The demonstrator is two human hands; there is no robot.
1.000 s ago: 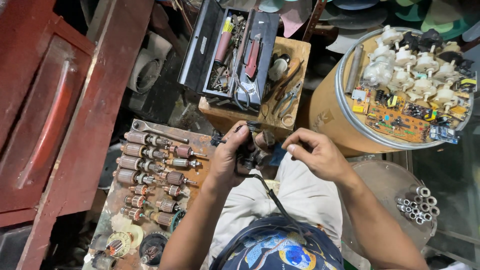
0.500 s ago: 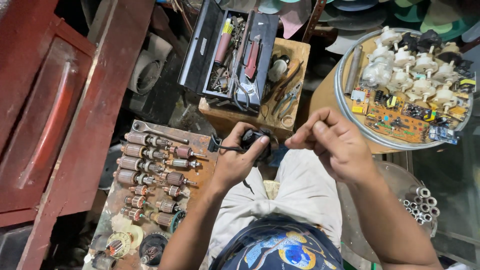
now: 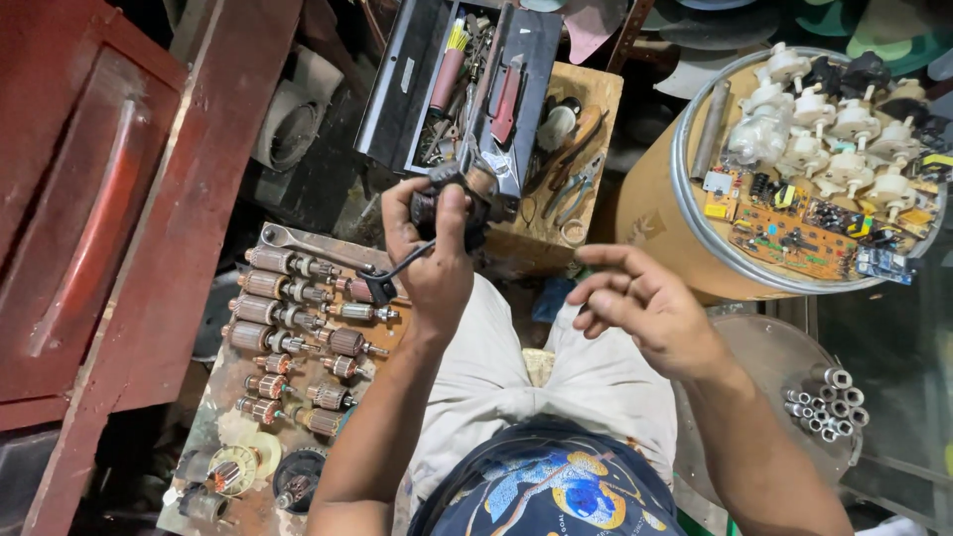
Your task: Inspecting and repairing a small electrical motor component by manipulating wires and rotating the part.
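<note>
My left hand (image 3: 434, 253) grips a dark, grimy power-tool motor body (image 3: 452, 203) and holds it up in front of me, over the edge of the wooden box (image 3: 586, 94). A black cord (image 3: 392, 273) hangs from the tool across my wrist. My right hand (image 3: 640, 308) is free, fingers loosely spread, just to the right of and below the tool, above my lap. It touches nothing.
Several copper-wound armatures (image 3: 283, 318) and a wrench (image 3: 308, 246) lie on a rusty board at my left. An open black toolbox (image 3: 467, 79) sits ahead. A round drum (image 3: 685, 199) at right carries circuit boards (image 3: 794, 223) and white plastic parts. Red metal panel (image 3: 109, 199) at far left.
My left hand has lifted the tool up and forward. My right hand has come off the tool and dropped back toward my lap, open.
</note>
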